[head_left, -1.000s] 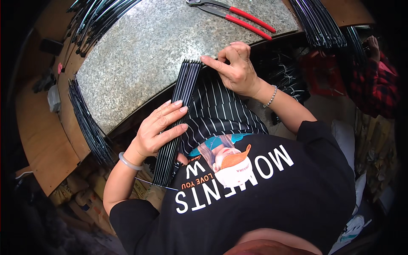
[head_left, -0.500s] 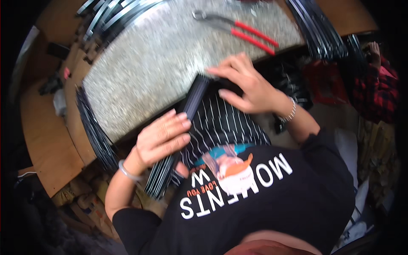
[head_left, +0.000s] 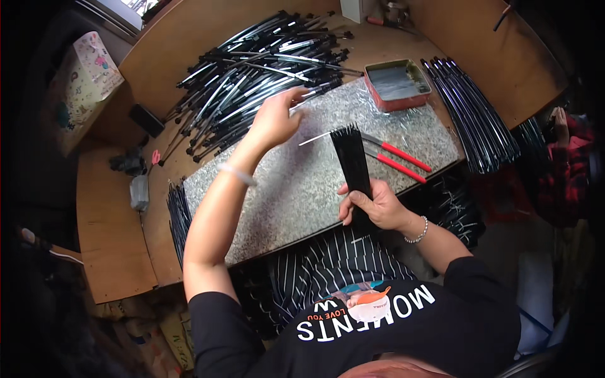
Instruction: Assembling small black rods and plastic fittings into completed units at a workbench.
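1. Rods, thin and black, are gathered in a bundle (head_left: 353, 167) that the right hand (head_left: 372, 206) grasps around its lower end, fingers wrapped about it; the bundle stands up and away from the hand over the speckled stone slab (head_left: 283, 189), its far ends fanned slightly.
2. The left hand (head_left: 275, 118) is stretched forward, well apart from the right, fingers loosely spread and holding nothing, hovering at the near edge of the big heap of black and silvery rods (head_left: 252, 82) that lies beyond it on the wooden bench (head_left: 183, 38). Whether the fingertips touch a rod cannot be told.
3. A thin pale rod (head_left: 315, 138) lies on the slab between the two hands, just beside the top of the bundle.
4. Red-handled pliers (head_left: 397, 160) lie on the slab just beyond and to the right of the right hand, close to the bundle.
5. A shallow red tin tray (head_left: 398, 84) sits farther out, beyond the pliers, at the slab's far corner.
6. A row of long dark rods (head_left: 472, 120) lies to the right of the tray and pliers, well off from the right hand.
7. Another batch of dark rods (head_left: 178, 214) lies along the slab's left edge, beside the left forearm.
8. A striped apron (head_left: 334, 271) covers the lap below the right wrist.
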A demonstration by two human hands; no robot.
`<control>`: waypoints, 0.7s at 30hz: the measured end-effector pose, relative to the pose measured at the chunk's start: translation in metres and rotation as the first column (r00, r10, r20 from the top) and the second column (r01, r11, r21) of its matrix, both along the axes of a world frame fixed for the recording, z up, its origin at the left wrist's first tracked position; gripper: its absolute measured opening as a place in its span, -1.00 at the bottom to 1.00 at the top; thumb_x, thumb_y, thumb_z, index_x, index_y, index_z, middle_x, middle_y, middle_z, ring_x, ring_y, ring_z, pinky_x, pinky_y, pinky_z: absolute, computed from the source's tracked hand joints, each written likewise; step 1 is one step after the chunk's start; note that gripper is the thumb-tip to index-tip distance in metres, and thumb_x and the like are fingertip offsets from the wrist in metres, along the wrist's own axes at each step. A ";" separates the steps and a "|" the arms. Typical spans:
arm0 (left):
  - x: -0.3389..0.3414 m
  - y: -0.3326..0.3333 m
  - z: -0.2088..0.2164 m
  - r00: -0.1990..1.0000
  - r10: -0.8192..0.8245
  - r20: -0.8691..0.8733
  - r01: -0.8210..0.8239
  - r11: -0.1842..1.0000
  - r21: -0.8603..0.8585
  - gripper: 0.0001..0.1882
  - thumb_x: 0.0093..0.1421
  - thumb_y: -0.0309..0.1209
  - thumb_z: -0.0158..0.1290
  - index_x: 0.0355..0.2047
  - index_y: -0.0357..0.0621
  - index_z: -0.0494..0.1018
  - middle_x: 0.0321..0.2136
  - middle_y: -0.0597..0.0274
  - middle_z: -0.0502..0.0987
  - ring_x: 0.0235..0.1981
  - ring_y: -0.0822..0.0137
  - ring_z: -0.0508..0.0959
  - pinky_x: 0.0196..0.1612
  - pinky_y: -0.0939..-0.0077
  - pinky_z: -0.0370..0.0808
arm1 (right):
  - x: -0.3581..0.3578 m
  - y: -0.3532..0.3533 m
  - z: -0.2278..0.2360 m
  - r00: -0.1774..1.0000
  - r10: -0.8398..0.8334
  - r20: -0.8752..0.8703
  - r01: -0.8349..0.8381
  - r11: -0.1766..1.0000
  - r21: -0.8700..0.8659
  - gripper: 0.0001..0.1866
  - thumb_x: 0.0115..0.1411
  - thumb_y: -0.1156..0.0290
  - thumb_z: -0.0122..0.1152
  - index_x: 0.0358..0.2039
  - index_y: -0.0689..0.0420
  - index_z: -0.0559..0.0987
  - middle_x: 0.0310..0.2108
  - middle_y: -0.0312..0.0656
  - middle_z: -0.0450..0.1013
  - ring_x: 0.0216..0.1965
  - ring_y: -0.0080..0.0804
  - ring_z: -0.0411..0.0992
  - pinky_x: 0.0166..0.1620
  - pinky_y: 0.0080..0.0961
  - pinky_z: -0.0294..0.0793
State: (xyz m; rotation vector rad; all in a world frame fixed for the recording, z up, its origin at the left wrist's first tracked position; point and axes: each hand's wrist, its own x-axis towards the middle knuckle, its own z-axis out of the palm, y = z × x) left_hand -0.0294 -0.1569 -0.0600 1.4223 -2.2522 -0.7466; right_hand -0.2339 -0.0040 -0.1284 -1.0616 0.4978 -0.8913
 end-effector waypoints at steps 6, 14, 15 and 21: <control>-0.012 -0.083 -0.047 0.871 0.128 0.474 0.234 0.741 -0.629 -0.62 0.00 -0.58 0.02 -0.12 -0.10 0.44 -0.18 0.10 0.50 -0.15 0.07 0.49 -0.08 0.29 0.43 | 0.004 -0.003 -0.009 0.989 -0.092 -0.112 0.090 0.996 -0.028 -0.76 0.31 0.33 -0.07 -0.18 0.27 0.38 -0.47 -0.20 0.46 -0.51 -0.56 0.47 -0.40 -0.67 0.47; 0.007 -0.089 0.068 0.969 -0.158 -0.192 -0.157 0.209 -0.965 -0.71 0.01 -0.67 -0.06 -0.24 -0.16 0.44 -0.33 0.10 0.52 -0.33 0.17 0.55 -0.22 0.43 0.49 | 0.005 0.001 -0.007 0.973 -0.096 -0.211 0.071 0.990 -0.122 -0.78 0.30 0.36 -0.06 -0.18 0.26 0.39 -0.49 -0.22 0.46 -0.54 -0.59 0.46 -0.41 -0.69 0.45; 0.014 -0.080 0.104 0.938 -0.186 -0.293 -0.283 0.081 -0.956 -0.76 0.06 -0.68 -0.09 -0.29 -0.13 0.45 -0.38 0.11 0.52 -0.42 0.28 0.54 -0.31 0.53 0.48 | 0.005 0.002 -0.006 0.968 -0.104 -0.230 0.074 0.988 -0.136 -0.78 0.30 0.36 -0.06 -0.18 0.26 0.39 -0.50 -0.23 0.46 -0.55 -0.59 0.45 -0.42 -0.70 0.45; 0.070 0.037 0.204 0.156 -0.705 -0.692 -0.110 0.683 -0.722 -0.99 0.19 -0.55 -0.06 -0.38 -0.20 0.36 -0.45 0.11 0.49 -0.54 0.39 0.43 -0.47 0.62 0.39 | 0.000 0.004 0.000 0.990 -0.058 -0.128 0.046 0.995 -0.091 -0.78 0.31 0.36 -0.08 -0.16 0.26 0.37 -0.51 -0.20 0.45 -0.57 -0.59 0.44 -0.44 -0.71 0.44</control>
